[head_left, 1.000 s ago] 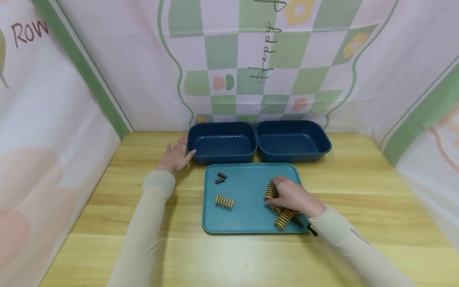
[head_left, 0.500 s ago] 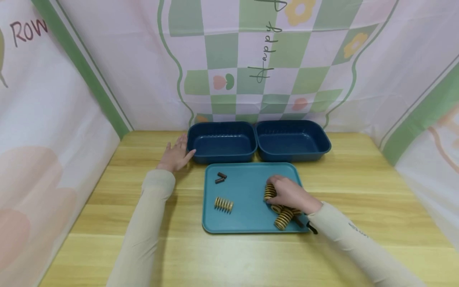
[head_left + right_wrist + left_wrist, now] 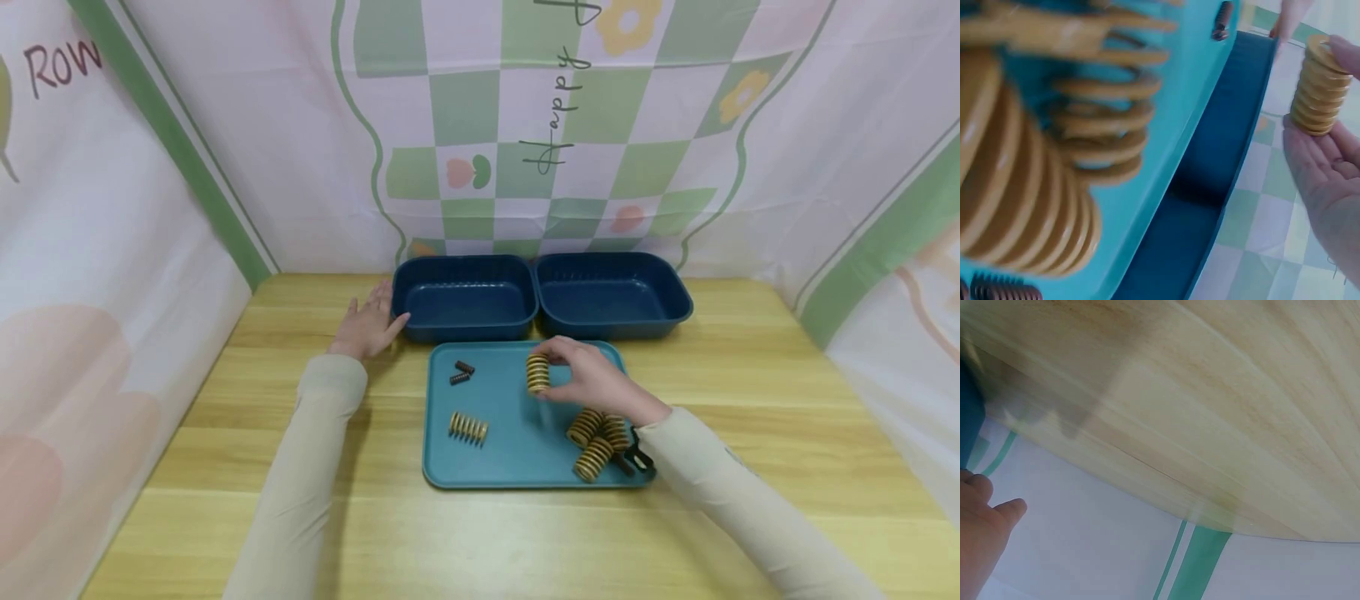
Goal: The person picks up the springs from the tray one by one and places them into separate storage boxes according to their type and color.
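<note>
Between thumb and fingers, my right hand (image 3: pixel 592 379) pinches a yellow coil spring (image 3: pixel 537 374) by its two ends, above the teal tray (image 3: pixel 510 468). The same spring (image 3: pixel 1320 87) shows upright in the right wrist view. Several more yellow springs (image 3: pixel 593 458) lie heaped at the tray's right side, with a dark spring (image 3: pixel 622 464) partly hidden among them. One yellow spring (image 3: pixel 468 428) rests alone on the left, and two small dark springs (image 3: pixel 461 377) lie near the upper left corner. My left hand (image 3: pixel 366 325) has its fingers spread against the left blue bin (image 3: pixel 465 332).
Two dark blue bins stand side by side behind the tray, the right bin (image 3: pixel 618 328) touching the left one. A printed curtain (image 3: pixel 465 100) hangs behind and beside the wooden table (image 3: pixel 480 542).
My right hand has lifted the yellow spring off the heap and carried it left and a little toward the bins. The left hand has stayed in place.
</note>
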Motion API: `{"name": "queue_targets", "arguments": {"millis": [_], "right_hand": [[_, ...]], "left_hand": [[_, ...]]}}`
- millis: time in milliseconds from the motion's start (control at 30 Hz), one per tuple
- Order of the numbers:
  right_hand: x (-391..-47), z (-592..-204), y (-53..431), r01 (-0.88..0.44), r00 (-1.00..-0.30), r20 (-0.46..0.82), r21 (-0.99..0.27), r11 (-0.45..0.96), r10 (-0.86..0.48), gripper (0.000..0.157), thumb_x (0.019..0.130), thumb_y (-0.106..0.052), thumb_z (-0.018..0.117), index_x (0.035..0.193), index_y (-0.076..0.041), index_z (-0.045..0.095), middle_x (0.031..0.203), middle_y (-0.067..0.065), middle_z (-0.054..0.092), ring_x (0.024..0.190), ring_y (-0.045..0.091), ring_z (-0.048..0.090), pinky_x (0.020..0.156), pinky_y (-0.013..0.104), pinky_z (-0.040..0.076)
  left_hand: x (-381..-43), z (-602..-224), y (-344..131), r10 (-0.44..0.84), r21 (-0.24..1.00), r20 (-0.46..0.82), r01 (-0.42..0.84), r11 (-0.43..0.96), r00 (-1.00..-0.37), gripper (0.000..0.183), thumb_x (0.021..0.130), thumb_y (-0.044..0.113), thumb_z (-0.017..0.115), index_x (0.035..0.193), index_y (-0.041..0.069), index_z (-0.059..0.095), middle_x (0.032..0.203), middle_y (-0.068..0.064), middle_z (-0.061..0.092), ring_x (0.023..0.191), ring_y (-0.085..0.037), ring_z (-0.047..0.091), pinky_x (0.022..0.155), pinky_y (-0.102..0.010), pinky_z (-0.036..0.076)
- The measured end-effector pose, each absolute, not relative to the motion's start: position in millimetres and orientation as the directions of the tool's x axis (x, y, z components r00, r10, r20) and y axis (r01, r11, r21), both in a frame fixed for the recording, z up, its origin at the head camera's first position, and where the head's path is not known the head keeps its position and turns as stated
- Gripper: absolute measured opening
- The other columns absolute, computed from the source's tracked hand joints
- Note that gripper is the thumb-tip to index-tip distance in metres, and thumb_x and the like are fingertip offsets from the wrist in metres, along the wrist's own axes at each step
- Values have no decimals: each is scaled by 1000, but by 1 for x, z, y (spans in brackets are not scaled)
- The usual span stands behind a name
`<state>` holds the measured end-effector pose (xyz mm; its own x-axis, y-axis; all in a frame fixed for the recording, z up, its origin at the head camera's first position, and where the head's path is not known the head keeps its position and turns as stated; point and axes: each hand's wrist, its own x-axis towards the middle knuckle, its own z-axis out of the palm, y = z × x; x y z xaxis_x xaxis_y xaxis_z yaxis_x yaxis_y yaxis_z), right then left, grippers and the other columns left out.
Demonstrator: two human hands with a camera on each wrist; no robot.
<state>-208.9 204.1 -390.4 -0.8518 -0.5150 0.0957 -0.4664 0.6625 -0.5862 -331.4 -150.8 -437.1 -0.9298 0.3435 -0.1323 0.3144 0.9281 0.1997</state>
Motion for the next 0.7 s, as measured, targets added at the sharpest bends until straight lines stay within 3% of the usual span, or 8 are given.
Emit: {"name": "queue_targets", "arguments": {"millis": [100,300,467,700], "right_hand": [[-210,-384,200,-410,-859,85,-704,580,-504,55,76,-21,81,123,-6,57,122,10,58,110,27,57,92,44,47],[-212,-376,197,-253,-875,97,-927,278,-474,58,76,-9,79,127,-2,52,127,13,54,116,23,54,96,32,45],[-214,-369,198,-217,-870,167,-975,56,-463,58,77,2,75,129,4,48,128,13,53,112,19,56,92,29,47],[-215,-365,197,-223,-863,211,-974,-29,-459,57,78,7,72,130,3,47,128,8,53,114,18,55,93,28,47]], "left_hand": [[-331,-437,-151,343,199,-135,314,928,-929,74,101,48,23,149,-3,-1,157,-17,2,144,-28,2,112,-57,7],[-331,-437,-150,341,205,-131,311,928,-931,74,101,48,24,149,-3,0,157,-17,3,144,-28,4,112,-56,6],[-331,-437,-150,340,201,-128,312,929,-932,74,101,48,23,149,-3,1,157,-17,3,144,-28,4,112,-56,7],[-331,-436,-150,339,194,-131,311,930,-932,74,101,49,22,149,-3,1,157,-17,4,143,-29,6,112,-56,8]]}}
